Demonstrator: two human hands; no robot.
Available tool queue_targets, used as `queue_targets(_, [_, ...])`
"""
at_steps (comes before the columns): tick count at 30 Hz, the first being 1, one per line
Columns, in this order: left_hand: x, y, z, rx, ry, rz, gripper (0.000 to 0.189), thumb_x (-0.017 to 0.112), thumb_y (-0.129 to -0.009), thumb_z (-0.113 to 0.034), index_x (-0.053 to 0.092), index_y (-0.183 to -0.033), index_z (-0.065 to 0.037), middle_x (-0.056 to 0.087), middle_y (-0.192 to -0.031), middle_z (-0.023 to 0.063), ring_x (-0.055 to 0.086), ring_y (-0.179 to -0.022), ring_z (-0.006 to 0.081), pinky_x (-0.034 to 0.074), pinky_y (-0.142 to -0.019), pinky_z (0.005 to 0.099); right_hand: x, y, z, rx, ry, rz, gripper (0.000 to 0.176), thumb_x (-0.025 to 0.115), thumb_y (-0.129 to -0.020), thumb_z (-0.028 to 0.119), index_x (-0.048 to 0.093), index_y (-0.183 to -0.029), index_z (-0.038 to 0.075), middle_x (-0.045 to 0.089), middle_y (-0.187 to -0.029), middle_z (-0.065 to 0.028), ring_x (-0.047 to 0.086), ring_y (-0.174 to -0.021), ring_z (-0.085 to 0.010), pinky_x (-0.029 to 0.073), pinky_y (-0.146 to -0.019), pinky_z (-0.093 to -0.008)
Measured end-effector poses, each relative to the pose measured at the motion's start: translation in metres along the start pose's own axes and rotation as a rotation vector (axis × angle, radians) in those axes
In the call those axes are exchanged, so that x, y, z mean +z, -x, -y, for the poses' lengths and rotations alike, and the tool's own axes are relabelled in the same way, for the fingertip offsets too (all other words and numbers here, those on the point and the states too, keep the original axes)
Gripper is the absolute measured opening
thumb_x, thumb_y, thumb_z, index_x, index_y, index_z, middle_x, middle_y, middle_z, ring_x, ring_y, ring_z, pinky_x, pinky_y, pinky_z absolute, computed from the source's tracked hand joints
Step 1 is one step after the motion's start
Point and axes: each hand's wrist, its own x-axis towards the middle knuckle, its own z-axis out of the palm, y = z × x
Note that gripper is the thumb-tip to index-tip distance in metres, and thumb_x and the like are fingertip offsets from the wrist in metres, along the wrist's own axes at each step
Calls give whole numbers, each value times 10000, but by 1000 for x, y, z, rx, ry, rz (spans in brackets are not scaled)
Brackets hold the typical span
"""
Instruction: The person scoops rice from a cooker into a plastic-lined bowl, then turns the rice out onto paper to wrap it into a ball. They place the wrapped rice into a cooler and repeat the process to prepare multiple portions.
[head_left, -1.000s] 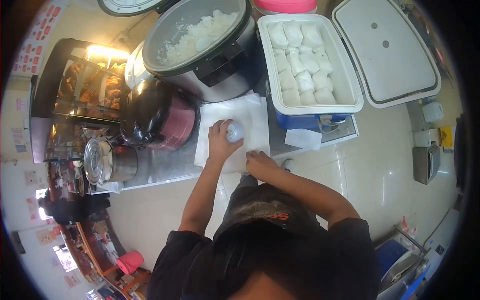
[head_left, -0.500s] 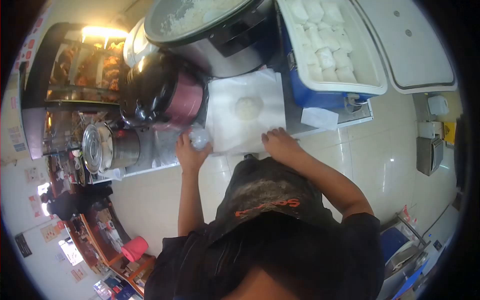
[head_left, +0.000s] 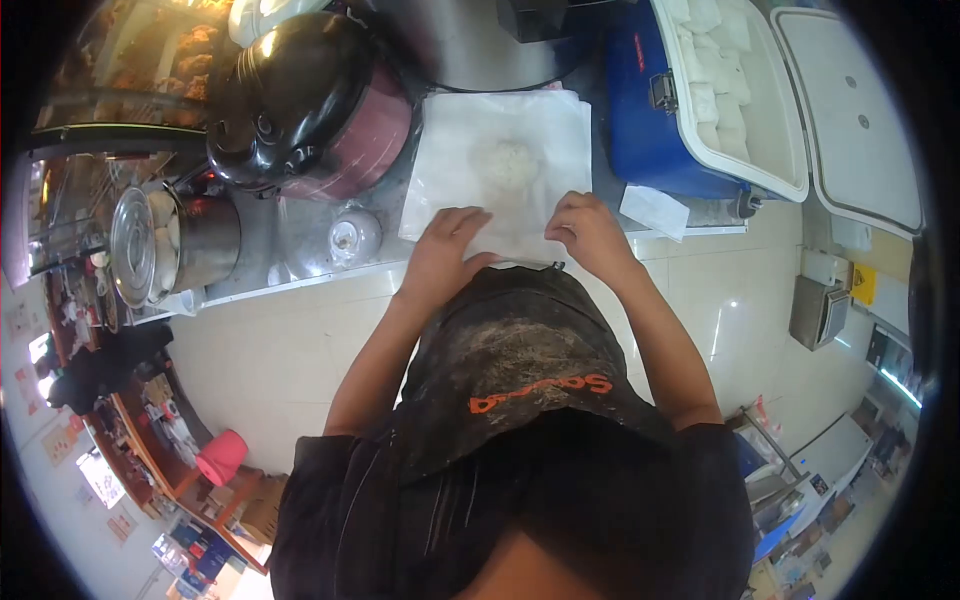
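Note:
A mound of white rice lies in the middle of a stack of white paper sheets on the counter. My left hand is at the stack's near left corner, its fingers stretched over the paper and its thumb apart, close to the near edge. Across from it, my right hand is at the near right corner with bent fingers drawn toward the thumb. Whatever lies between those fingertips is too small to make out. A clear round plastic bowl stands on the counter left of the paper, apart from both hands.
A large metal cooker stands behind the paper. To the left are a pink pot with a black lid and a steel pot. On the right, an open blue cooler holds several white wrapped packets, with a loose white paper below it.
My left hand has let go of the clear bowl and moved right to the paper. My right hand has stayed near the paper's right corner, and the view has shifted.

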Motion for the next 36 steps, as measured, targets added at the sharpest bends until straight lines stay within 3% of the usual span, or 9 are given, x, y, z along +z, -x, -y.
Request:
queue_targets(6, [14,-9,30,-67,-183,-138,260,697,-774,-90,663,-1030,-57,675,-1032,92,598,-983,315,488,-857,411,-8,-9,8,-33,76,-346,85,701,-779,77,628,-815,53,624,-928,-71,588,-911,-309,482,-800,-395])
queue_targets(10, [6,3,65,-40,80,-101,205,671,-717,69,704,-885,-44,699,-1025,78,630,-990,309,512,-850,378,-5,13,-27,-134,220,-195,118,674,-741,16,662,-843,73,639,-1120,-61,571,-1130,-306,438,-984,-438])
queue_targets(14, [-6,16,69,-8,297,-81,223,673,-709,84,703,-900,-26,706,-1041,72,635,-1022,263,511,-849,357,-15,29,-35,-168,-189,-59,130,659,-753,-18,692,-837,76,681,-1093,-40,572,-1165,-300,369,-1081,-450])
queue_targets(18, [3,28,71,-290,593,-169,51,654,-859,-34,686,-883,-3,696,-914,76,622,-879,147,488,-769,283,-3,32,-26,124,-511,-184,56,629,-870,54,677,-851,34,695,-850,-61,643,-869,-204,474,-865,-350])
queue_targets(22, [37,20,81,-383,658,-471,266,587,-977,-207,659,-819,-5,621,-714,42,517,-685,59,426,-615,239,20,18,-16,472,-521,-420,189,613,-932,166,659,-857,-1,629,-677,-73,549,-618,-106,432,-593,-279])
queue_targets(28, [39,-6,79,-406,-16,-377,221,638,-933,-222,613,-813,-38,557,-568,53,484,-493,193,433,-530,300,55,6,-52,437,-161,-502,210,641,-904,196,634,-867,-12,601,-662,-107,533,-551,-186,432,-548,-337])
queue_targets(31, [31,-11,68,-481,-92,-318,133,666,-878,-178,621,-910,-57,622,-720,102,567,-637,281,480,-607,360,44,1,-41,468,68,-444,165,642,-874,146,637,-923,-11,630,-807,-141,587,-673,-271,472,-620,-394])
queue_targets(34, [16,-18,33,50,-480,-577,184,673,-828,-129,626,-993,-64,646,-955,130,610,-881,306,495,-752,421,20,-22,-21,205,314,-431,201,639,-844,96,626,-1019,-3,630,-960,-165,597,-892,-329,486,-752,-428])
queue_targets(36, [28,-8,27,253,-170,-206,239,619,-817,-53,618,-1056,-33,625,-1112,148,580,-1051,338,465,-935,456,19,-50,-25,32,319,-391,237,637,-836,75,614,-1061,1,626,-1013,-170,574,-1016,-342,477,-834,-429])
